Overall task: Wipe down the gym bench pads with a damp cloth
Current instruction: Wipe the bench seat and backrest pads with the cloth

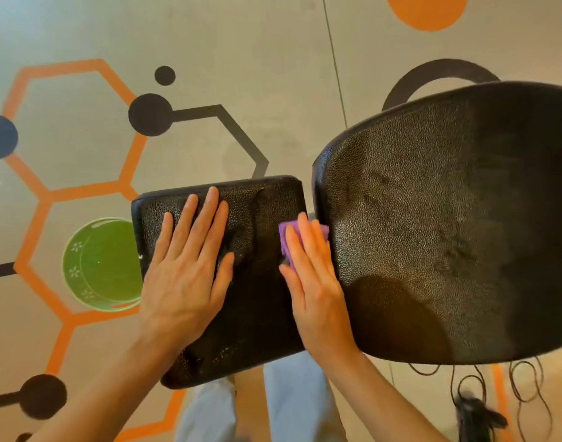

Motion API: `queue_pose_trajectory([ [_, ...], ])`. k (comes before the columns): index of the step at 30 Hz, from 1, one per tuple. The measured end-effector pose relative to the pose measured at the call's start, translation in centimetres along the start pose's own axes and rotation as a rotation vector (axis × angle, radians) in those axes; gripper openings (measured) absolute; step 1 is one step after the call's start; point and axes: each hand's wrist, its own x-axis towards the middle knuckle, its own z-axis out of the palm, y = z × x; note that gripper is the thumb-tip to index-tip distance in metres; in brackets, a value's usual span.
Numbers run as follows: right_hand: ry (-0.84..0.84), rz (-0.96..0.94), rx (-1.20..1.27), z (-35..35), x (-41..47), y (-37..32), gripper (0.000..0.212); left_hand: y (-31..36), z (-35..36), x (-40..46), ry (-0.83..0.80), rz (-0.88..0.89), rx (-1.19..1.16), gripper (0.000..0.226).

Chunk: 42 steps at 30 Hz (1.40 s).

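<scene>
The black textured seat pad point(257, 224) of the gym bench lies below me, with the larger black back pad point(433, 218) tilted up to its right. My left hand point(187, 266) rests flat on the seat pad, fingers straight and spread. My right hand point(311, 275) presses a purple cloth point(286, 232) flat against the seat pad's right edge, close to the gap between the two pads. Most of the cloth is hidden under my fingers.
A green bowl point(98, 266) holding liquid sits on the floor just left of the seat pad. The grey floor point(241, 59) carries orange and black hexagon markings. A black cable point(512, 390) coils on the floor at lower right. My legs in light trousers point(292, 403) are under the pad.
</scene>
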Motion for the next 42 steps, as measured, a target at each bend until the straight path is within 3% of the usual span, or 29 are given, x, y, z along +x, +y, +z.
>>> queue_pose_trajectory([
  [7,0.023,-0.022,-0.107,0.9,7.6,-0.1,0.051,-0.1,0.3,-0.1,0.01,0.013,0.006,0.064],
  [12,-0.047,-0.01,-0.13,-0.1,-2.0,-0.3,0.052,-0.2,0.3,-0.2,0.02,0.022,-0.015,0.063],
  [18,0.033,-0.004,-0.15,1.1,8.9,-0.9,0.051,-0.2,0.5,-0.2,0.038,0.029,-0.007,0.063],
  [24,-0.039,-0.031,-0.211,0.4,-2.3,-0.7,0.05,-0.4,0.5,-0.3,0.053,0.034,-0.026,0.063],
  [30,0.028,-0.037,-0.311,1.5,8.3,-1.8,0.05,-0.3,0.6,-0.4,0.067,0.034,-0.014,0.062],
  [35,-0.097,-0.098,-0.317,0.5,-3.2,-2.0,0.049,-0.4,0.5,-0.4,0.061,0.041,-0.005,0.063],
  [40,0.007,-0.069,-0.372,1.9,7.4,-3.2,0.048,-0.8,0.4,-0.5,0.068,0.063,-0.016,0.063],
  [42,0.014,-0.049,-0.36,2.2,7.1,-3.4,0.049,-1.4,0.2,-1.0,0.08,0.077,-0.026,0.062],
])
